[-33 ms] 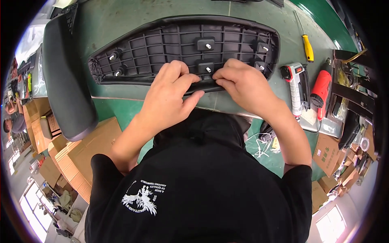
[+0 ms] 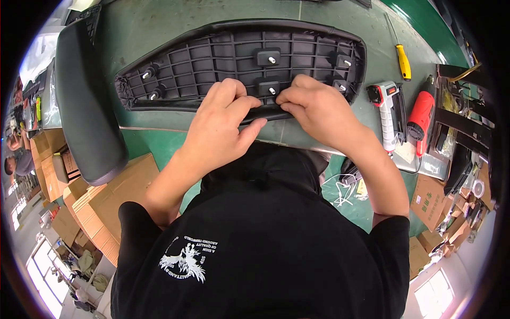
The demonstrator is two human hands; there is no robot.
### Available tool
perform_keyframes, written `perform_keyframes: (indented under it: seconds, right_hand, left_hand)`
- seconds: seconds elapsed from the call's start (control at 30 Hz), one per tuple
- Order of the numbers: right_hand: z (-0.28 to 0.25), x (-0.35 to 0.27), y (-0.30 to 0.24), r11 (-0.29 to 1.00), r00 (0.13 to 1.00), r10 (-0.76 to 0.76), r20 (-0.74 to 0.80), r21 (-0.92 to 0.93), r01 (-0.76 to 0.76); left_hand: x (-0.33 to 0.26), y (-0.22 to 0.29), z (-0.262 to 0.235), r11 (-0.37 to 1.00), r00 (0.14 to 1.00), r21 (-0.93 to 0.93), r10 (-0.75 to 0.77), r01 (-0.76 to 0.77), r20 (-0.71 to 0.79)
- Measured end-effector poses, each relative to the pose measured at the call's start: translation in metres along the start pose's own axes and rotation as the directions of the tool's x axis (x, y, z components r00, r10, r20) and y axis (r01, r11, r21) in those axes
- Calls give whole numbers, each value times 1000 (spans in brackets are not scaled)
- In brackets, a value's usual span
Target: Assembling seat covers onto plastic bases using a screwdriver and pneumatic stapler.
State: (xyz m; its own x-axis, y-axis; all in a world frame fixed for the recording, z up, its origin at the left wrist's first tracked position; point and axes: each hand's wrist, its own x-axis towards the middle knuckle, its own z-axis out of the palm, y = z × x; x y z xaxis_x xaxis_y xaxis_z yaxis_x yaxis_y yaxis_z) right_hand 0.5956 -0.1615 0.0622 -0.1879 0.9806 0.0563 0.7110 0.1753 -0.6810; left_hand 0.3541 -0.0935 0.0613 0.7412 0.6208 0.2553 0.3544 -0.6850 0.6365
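Seat base (image 2: 228, 65), gridded plastic; left fingers (image 2: 244, 108) and right fingers (image 2: 292, 97) seemingly clamp its smooth rim (image 2: 270, 113).

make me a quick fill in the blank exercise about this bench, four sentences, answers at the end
1. The screwdriver at the upper right has a ____ handle.
2. The left hand and right hand are both at the ribbed black panel, along its ____ long edge, not its far one.
3. The smooth black cushion lies to the ____ of the panel.
4. The power tool beside the silver-grey staple gun has a ____ body.

Missing words: yellow; near; left; red.
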Motion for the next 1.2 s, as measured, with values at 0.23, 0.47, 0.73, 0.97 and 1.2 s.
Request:
perform_keyframes:
  seconds: [0.23, 0.47, 0.73, 0.97, 1.2]
  right_hand:
    - [-7, 13, -2, 971, 964, -8, 267, -228, 71]
    - [-7, 2, 9, 998, 991, -61, 123, 23, 58]
    - [-21, 9, 11, 985, 994, 24, 109, 167, -43]
    - [2, 7, -3, 981, 973, 87, 214, 150, -120]
    - [5, 1, -17, 975, 988, 105, 110, 183, -124]
  left_hand:
    - [-2, -2, -1, 1000, 999, -27, -13, 14, 37]
    - [-2, 1, -10, 995, 998, -75, -57, 59, 26]
    - [38, -1, -23, 996, 974, -88, -13, 34, 224]
    - [35, -11, -22, 992, 967, -116, 73, -46, 243]
    - [25, 16, -27, 999, 972, -45, -5, 16, 235]
